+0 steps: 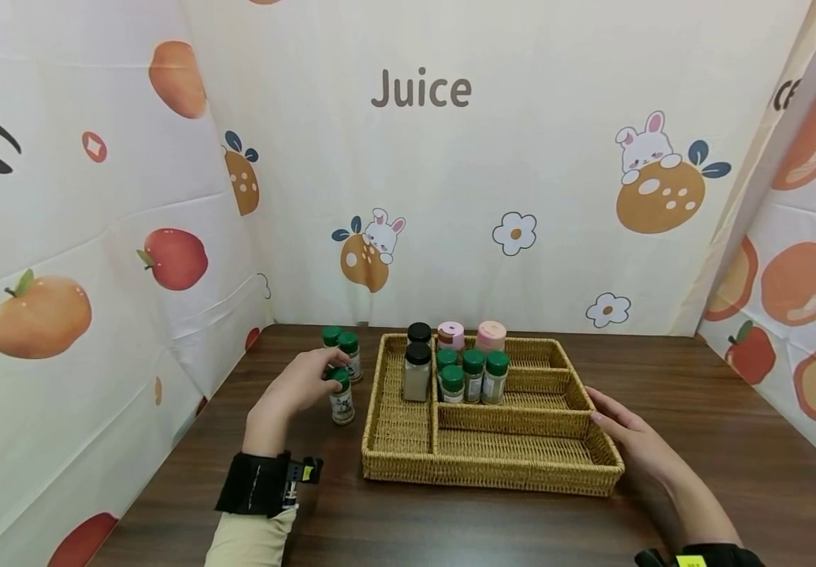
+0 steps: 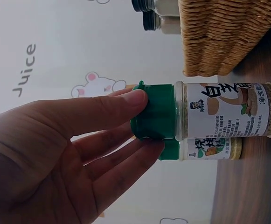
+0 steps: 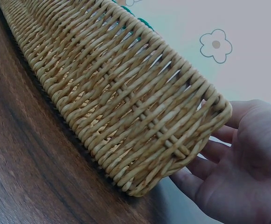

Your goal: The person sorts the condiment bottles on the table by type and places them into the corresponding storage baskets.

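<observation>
My left hand (image 1: 302, 383) pinches the green cap of a spice jar (image 1: 341, 405) between thumb and fingers, left of the wicker basket (image 1: 493, 472). In the left wrist view the jar (image 2: 228, 109) stands upright on the table, with a white label and pale seeds inside. Two more green-capped jars (image 1: 350, 346) stand just behind it. At the basket's right side, my right hand (image 1: 635, 441) touches the outer wall near the rim. The right wrist view shows its fingers (image 3: 214, 151) partly hidden behind the basket's corner.
The divided basket holds two black-capped jars (image 1: 417, 382) in its left compartment. Several green-capped jars (image 1: 495, 378) stand in the middle one, and two pink-capped containers (image 1: 491, 336) at the back. A printed curtain (image 1: 493, 165) borders the brown table (image 1: 450, 528).
</observation>
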Demonstrator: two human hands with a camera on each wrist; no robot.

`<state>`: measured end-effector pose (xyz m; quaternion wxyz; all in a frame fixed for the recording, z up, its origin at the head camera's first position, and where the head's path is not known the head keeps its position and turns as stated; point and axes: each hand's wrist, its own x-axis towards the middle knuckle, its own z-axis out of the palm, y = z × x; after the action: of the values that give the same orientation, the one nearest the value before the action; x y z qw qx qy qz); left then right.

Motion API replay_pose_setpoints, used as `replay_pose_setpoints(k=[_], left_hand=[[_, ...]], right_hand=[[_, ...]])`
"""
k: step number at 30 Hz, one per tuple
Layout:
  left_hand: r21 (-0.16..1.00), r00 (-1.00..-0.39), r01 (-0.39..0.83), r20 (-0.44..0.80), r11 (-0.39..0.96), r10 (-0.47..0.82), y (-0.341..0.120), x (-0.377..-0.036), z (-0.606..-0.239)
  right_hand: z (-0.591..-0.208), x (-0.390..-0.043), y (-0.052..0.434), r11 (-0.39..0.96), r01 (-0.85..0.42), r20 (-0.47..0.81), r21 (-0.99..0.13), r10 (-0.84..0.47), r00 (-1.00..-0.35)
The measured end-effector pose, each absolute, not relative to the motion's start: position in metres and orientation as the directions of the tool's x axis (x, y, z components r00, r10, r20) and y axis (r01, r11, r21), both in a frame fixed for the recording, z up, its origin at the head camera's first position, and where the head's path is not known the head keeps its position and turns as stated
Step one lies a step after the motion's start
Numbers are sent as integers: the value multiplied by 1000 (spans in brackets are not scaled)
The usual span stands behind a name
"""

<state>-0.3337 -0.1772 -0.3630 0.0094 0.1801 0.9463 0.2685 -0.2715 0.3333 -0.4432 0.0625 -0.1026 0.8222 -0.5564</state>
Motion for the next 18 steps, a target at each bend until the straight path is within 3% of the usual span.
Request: replay_pose_setpoints(k=[9, 18], left_hand=[[476, -939, 339, 122, 811, 321, -173, -334, -354], [454, -928, 361, 262, 815, 265, -173, -319, -336]], right_hand=[[-441, -271, 337, 373, -102, 12, -922, -235, -972], [-444, -271, 333, 333, -67, -14, -941, -233, -972]])
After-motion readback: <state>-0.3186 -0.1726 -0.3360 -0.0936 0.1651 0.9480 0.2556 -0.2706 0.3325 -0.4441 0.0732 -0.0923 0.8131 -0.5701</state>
